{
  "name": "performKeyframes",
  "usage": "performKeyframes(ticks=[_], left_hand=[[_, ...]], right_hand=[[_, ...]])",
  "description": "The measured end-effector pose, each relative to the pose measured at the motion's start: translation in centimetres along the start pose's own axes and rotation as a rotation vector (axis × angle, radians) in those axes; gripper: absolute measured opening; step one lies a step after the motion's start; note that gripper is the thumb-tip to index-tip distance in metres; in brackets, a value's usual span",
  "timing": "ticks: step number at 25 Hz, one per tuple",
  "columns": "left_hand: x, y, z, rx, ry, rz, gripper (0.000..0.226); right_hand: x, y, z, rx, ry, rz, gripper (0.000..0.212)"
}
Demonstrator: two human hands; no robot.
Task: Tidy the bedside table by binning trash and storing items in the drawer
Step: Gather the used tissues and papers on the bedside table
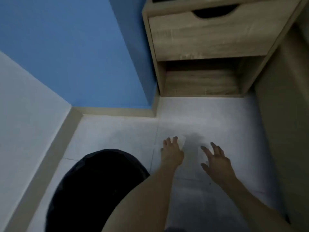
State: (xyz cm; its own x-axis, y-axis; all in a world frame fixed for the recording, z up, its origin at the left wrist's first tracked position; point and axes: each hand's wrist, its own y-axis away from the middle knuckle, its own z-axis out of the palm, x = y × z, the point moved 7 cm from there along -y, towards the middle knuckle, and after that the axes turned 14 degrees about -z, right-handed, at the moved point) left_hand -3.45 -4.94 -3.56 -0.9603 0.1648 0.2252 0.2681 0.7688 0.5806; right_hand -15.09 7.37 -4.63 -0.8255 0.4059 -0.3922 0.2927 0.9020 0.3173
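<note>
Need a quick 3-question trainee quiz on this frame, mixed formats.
1. True or false: the drawer is pulled open.
2. The black bin lies on which side of the left hand? A) its left B) its right C) beyond it, by the wall
3. Fill in: the fingers of the right hand are ___ (spread or curled).
Key: 1 false; 2 A; 3 spread.

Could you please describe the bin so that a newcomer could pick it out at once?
Start at the wooden bedside table by the blue wall, then come down across the pale floor toward the person. The bin sits there beside the left arm: large, round and black, the only dark thing on the floor.
</note>
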Motion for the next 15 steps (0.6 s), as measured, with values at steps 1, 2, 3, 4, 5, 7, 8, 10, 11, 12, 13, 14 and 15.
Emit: performKeyframes(ticks=[1,2,3,4,5,7,8,10,11,12,13,14,15], left_hand=[[0.0,-1.4,1.6,0.001,-0.053,-0.016,0.064],[0.2,-2.6,2.5,0.032,-0.077,-0.037,0.067],[-0.1,-3.9,2.9,0.061,-0.097,-0.059,0.07],[-0.2,-5.0,2.9,0.096,-0.075,-0.081,0.071],[0.1,-5.8,3.3,0.152,-0.069,-0.075,0.071],[0.7,-6.4,3.2,0.25,-0.061,-0.047,0.068],[1.0,-6.2,3.0,0.268,-0.05,-0.035,0.066],[1.2,-6.1,2.8,0.274,-0.02,-0.006,0.063],[1.3,-5.6,2.7,0.27,-0.012,0.02,0.064],[1.5,-4.7,2.4,0.259,0.004,0.048,0.065],[1.8,-4.0,1.8,0.253,0.034,0.072,0.067],[2.3,-3.3,0.9,0.253,0.089,0.095,0.07],[3.1,-2.7,-1.0,0.265,0.156,0.117,0.073]], right_hand=[[1.0,-0.6,2.2,-0.052,0.021,0.015,0.068],[2.2,-1.2,3.8,-0.053,0.007,0.03,0.068],[2.9,-1.7,5.5,-0.101,0.022,0.032,0.067],[3.5,-1.8,6.7,-0.126,0.013,0.054,0.066],[4.5,-2.0,8.1,-0.105,0.019,0.058,0.065],[5.4,-2.6,9.0,0.064,0.07,-0.005,0.066],[5.6,-2.8,9.1,0.137,0.098,-0.034,0.067],[5.6,-2.9,9.2,0.188,0.137,-0.063,0.055],[5.5,-3.0,9.0,0.228,0.161,-0.088,0.046],[5.2,-2.9,8.2,0.244,0.166,-0.1,0.043],[5.0,-3.1,7.2,0.249,0.142,-0.117,0.044],[4.7,-3.3,6.0,0.249,0.101,-0.117,0.047],[4.2,-3.8,3.8,0.265,0.058,-0.12,0.046]])
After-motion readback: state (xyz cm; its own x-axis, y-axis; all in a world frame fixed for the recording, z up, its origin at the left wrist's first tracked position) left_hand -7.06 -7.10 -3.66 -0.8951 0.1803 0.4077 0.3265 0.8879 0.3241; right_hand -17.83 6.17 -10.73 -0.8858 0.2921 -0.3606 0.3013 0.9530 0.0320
